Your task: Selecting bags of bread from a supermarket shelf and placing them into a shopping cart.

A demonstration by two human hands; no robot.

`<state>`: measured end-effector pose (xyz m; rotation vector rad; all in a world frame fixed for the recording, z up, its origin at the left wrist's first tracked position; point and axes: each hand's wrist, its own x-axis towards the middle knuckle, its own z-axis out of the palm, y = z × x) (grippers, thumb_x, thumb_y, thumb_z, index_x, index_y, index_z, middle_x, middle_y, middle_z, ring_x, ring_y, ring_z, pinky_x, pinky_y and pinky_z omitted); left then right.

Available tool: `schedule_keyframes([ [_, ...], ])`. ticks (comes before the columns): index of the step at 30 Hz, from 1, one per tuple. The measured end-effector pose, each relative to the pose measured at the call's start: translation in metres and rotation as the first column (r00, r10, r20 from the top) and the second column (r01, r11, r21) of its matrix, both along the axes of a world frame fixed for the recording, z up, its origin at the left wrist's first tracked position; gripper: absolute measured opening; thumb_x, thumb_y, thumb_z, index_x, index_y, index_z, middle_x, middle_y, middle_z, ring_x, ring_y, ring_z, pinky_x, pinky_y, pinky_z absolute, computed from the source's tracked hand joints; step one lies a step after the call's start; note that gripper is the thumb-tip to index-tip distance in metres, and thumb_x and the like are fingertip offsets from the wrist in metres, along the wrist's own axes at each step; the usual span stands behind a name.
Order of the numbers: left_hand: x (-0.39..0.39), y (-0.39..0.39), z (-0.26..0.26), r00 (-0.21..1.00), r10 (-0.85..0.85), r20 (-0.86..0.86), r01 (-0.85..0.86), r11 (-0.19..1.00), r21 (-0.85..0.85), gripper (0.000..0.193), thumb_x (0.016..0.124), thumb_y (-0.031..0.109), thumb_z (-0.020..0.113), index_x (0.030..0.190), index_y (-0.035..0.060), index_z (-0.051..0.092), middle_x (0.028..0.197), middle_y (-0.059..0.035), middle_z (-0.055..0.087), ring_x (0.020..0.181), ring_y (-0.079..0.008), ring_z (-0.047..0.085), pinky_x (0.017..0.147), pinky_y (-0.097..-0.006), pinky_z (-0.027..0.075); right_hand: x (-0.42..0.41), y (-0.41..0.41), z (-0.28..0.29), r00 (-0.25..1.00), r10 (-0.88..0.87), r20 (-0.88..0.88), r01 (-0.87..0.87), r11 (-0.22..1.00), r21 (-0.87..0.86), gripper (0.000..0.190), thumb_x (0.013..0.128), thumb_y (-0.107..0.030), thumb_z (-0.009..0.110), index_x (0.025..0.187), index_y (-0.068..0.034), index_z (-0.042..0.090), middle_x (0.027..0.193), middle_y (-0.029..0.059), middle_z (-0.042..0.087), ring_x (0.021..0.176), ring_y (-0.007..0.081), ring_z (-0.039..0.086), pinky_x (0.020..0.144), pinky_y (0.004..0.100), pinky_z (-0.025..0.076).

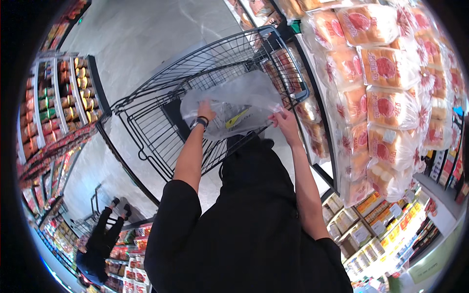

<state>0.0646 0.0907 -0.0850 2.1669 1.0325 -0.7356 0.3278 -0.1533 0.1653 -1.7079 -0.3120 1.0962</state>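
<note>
A large translucent plastic bag [238,89] is spread over the wire shopping cart [146,88] in front of me. My left hand [206,111], with a dark watch at the wrist, reaches into or against the bag's left part; the film blurs its fingers, so I cannot tell whether they grip anything. On the right, my right hand [285,122] pinches the bag's edge between thumb and fingers. A yellow-green item [236,116] and something with dark lettering show through the bag between my hands; what they are is unclear.
Bagged bread loaves [384,106] are stacked on the display at the right, close beside the cart. Shelves of packaged cups [66,99] stand at the left. Another person [99,245] is in the aisle at the lower left near a second cart. Boxed goods [359,234] fill shelves at the lower right.
</note>
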Motion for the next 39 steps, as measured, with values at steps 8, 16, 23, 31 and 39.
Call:
schedule_keyframes([
  [8,-0.093,-0.044,-0.057,0.961,0.151,-0.233,-0.095,0.967,0.236,0.117,0.073,0.052,0.083,0.159,0.0104,0.016,0.158,-0.0227,0.032,0.141,-0.0410,0.040,0.114,-0.0579,0.035,-0.007,-0.002,-0.022,0.969,-0.004,0.247,0.034,0.992,-0.117,0.025,0.091,-0.027,0.068,0.097,-0.002,0.069,0.070,0.0023,0.064,0.063,0.0110,0.058,0.059,0.0299,0.045],
  [16,0.038,-0.050,0.101,0.950,0.092,0.300,-0.149,0.974,0.172,0.120,0.066,0.033,0.090,0.160,0.0179,0.017,0.163,-0.0194,0.020,0.143,-0.0410,0.036,0.114,-0.0615,0.031,-0.012,-0.005,-0.008,0.933,0.091,0.349,0.014,0.958,-0.286,0.033,0.088,-0.026,0.071,0.108,-0.001,0.067,0.079,0.0121,0.067,0.072,0.0164,0.062,0.069,0.0328,0.049],
  [23,0.030,-0.055,0.104,0.933,0.273,0.235,-0.336,0.894,0.296,0.126,0.064,0.029,0.091,0.161,0.0195,0.011,0.163,-0.0208,0.015,0.148,-0.0414,0.023,0.114,-0.0601,0.031,-0.017,-0.004,0.007,0.863,0.153,0.481,0.000,0.953,-0.304,0.043,0.086,-0.024,0.072,0.121,-0.002,0.062,0.094,0.0162,0.070,0.086,0.0279,0.069,0.082,0.0368,0.053],
  [31,0.064,-0.080,0.118,0.908,-0.059,0.415,0.023,0.996,0.091,0.112,0.068,0.024,0.088,0.158,0.0147,0.021,0.158,-0.0230,0.026,0.143,-0.0404,0.035,0.114,-0.0486,0.036,-0.011,0.006,0.044,0.597,0.178,0.782,-0.087,0.984,-0.158,0.056,0.080,-0.009,0.070,0.134,-0.005,0.054,0.137,0.0221,0.050,0.123,0.0395,0.053,0.101,0.0432,0.047],
  [39,0.059,-0.079,0.051,0.769,0.293,0.568,-0.206,0.955,-0.213,0.068,0.084,0.021,0.072,0.144,0.0099,0.044,0.140,-0.0257,0.051,0.132,-0.0410,0.049,0.108,-0.0446,0.042,-0.033,0.011,0.049,0.508,0.270,0.818,-0.203,0.960,-0.191,0.056,0.079,-0.004,0.068,0.134,-0.007,0.054,0.141,0.0214,0.046,0.130,0.0415,0.047,0.108,0.0465,0.042],
])
